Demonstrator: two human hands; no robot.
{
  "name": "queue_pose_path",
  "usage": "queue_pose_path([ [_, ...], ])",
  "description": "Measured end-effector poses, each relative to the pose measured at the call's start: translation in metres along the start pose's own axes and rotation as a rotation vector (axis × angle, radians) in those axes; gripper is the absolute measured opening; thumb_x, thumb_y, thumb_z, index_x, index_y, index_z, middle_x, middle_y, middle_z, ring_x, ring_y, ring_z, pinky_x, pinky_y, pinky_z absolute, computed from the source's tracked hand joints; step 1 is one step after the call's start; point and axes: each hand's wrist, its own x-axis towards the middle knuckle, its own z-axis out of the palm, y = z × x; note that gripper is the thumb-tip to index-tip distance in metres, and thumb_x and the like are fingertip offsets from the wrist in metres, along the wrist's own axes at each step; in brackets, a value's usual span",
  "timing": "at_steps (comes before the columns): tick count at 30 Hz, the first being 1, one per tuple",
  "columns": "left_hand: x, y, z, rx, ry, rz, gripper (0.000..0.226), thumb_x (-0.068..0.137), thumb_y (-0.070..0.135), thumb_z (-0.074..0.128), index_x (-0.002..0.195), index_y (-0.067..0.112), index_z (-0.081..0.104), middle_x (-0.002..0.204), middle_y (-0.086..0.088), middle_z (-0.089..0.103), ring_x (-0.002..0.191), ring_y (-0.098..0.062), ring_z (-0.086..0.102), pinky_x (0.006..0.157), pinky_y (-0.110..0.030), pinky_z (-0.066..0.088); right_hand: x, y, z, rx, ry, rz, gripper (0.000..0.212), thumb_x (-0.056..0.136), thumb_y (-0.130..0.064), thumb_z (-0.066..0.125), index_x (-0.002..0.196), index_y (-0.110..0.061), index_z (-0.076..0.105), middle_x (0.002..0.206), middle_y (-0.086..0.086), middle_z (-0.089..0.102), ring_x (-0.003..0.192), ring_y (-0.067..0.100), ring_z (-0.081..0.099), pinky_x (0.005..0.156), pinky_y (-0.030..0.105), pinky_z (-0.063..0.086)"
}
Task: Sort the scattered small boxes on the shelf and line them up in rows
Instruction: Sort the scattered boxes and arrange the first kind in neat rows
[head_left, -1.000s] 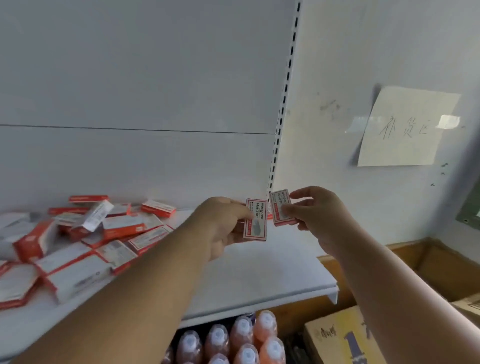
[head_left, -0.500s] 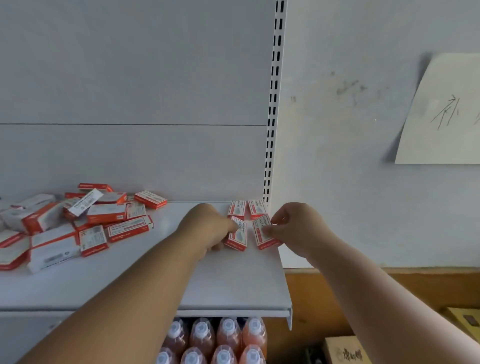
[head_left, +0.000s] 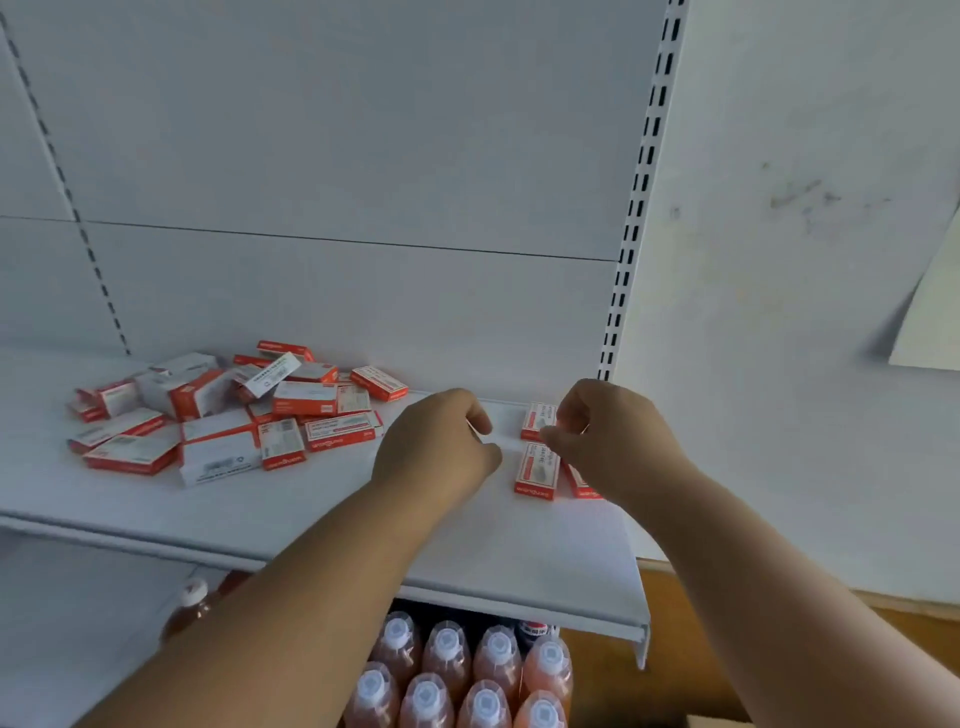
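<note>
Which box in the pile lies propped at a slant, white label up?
Start at the white shelf and find the scattered pile of boxes on its left half. Near the pile's back, the slanted box rests tilted on others, white label up; its neighbours lie flat.

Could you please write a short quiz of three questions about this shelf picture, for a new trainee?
1. True or false: the scattered pile of boxes lies on the left part of the shelf.
2. Where do the lined-up boxes lie? A) at the right end of the shelf, near the slotted upright; B) on the bottles; C) on the floor.
3. Fill in: under the shelf stand orange ______ with white caps.

Key
1. True.
2. A. The right hand is over them; the left hand is beside them and holds no box.
3. bottles.
</note>
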Motion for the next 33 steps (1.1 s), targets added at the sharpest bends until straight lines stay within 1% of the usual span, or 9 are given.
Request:
queue_pose_path([
  [4,-0.01,-0.036,-0.034,-0.011,0.071,-0.014,0.018,0.081,0.031,0.072,0.091,0.035,0.058,0.08,0.016,0.063,0.072,-0.005,0.059,0.054,-0.022,0.04,0.002,-0.047,0.013,0.015,-0.055,-0.12,0.015,0.082,-0.034,0.07,0.084,-0.03,0.056,0.08,-0.012,0.06,0.07,0.001,0.054,0.053,0.018,0.034],
  [10,-0.003,-0.104,-0.094,0.047,0.1,-0.017,0.014,0.078,0.028,0.068,0.086,0.035,0.058,0.081,0.013,0.066,0.078,-0.011,0.062,0.069,-0.028,0.053,0.01,-0.136,0.057,0.047,-0.04,-0.257,0.014,0.084,-0.033,0.069,0.089,-0.029,0.057,0.088,-0.012,0.061,0.075,0.007,0.055,0.056,0.016,0.036],
  [13,0.009,-0.148,-0.124,0.06,0.119,0.03,0.014,0.077,0.026,0.068,0.083,0.034,0.058,0.077,0.013,0.065,0.077,-0.01,0.06,0.06,-0.025,0.043,0.019,-0.18,0.092,0.042,-0.02,-0.264,0.013,0.083,-0.03,0.069,0.092,-0.027,0.061,0.09,-0.009,0.063,0.077,0.01,0.056,0.058,0.018,0.037],
  [19,0.049,-0.224,-0.181,0.079,0.026,0.129,0.018,0.08,0.028,0.071,0.09,0.035,0.058,0.089,0.012,0.067,0.081,-0.013,0.06,0.063,-0.027,0.044,0.044,-0.254,0.159,0.03,-0.001,-0.168,0.02,0.081,-0.029,0.07,0.098,-0.029,0.059,0.099,-0.008,0.063,0.088,0.013,0.057,0.067,0.023,0.04],
  [21,0.062,-0.234,-0.191,0.066,-0.021,0.174,0.022,0.081,0.032,0.074,0.097,0.034,0.06,0.095,0.012,0.066,0.082,-0.011,0.06,0.058,-0.022,0.039,0.053,-0.262,0.17,-0.017,0.011,-0.096,0.036,0.077,-0.038,0.074,0.108,-0.03,0.057,0.107,-0.004,0.062,0.096,0.017,0.056,0.074,0.027,0.044],
  [24,0.076,-0.241,-0.194,0.063,-0.085,0.23,0.031,0.084,0.034,0.073,0.112,0.03,0.061,0.111,0.01,0.067,0.092,-0.013,0.062,0.058,-0.016,0.037,0.063,-0.266,0.179,-0.203,-0.059,0.002,0.082,0.067,-0.056,0.077,0.137,-0.032,0.042,0.13,-0.001,0.055,0.12,0.025,0.046,0.092,0.038,0.043],
  [26,0.084,-0.244,-0.192,0.051,-0.121,0.246,0.031,0.086,0.03,0.069,0.115,0.031,0.059,0.117,0.007,0.067,0.094,-0.014,0.062,0.064,-0.018,0.042,0.07,-0.265,0.183,-0.282,-0.1,0.02,0.088,0.067,-0.053,0.077,0.142,-0.033,0.035,0.138,-0.002,0.052,0.124,0.027,0.045,0.098,0.043,0.044],
  [29,0.093,-0.247,-0.19,-0.004,-0.15,0.236,0.031,0.09,0.032,0.064,0.12,0.031,0.057,0.122,0.007,0.065,0.096,-0.011,0.057,0.07,-0.021,0.045,0.076,-0.262,0.185,-0.171,-0.056,-0.001,0.079,0.067,-0.044,0.081,0.135,-0.034,0.041,0.124,-0.004,0.059,0.108,0.021,0.057,0.085,0.034,0.054],
  [33,0.099,-0.247,-0.189,-0.234,-0.22,0.079,0.042,0.095,0.041,0.057,0.135,0.031,0.048,0.134,0.006,0.061,0.109,-0.014,0.06,0.066,-0.016,0.045,0.066,-0.265,0.183,0.041,0.112,-0.141,0.079,0.066,-0.035,0.086,0.132,-0.036,0.042,0.123,-0.011,0.056,0.093,-0.001,0.054,0.07,0.01,0.045],
])
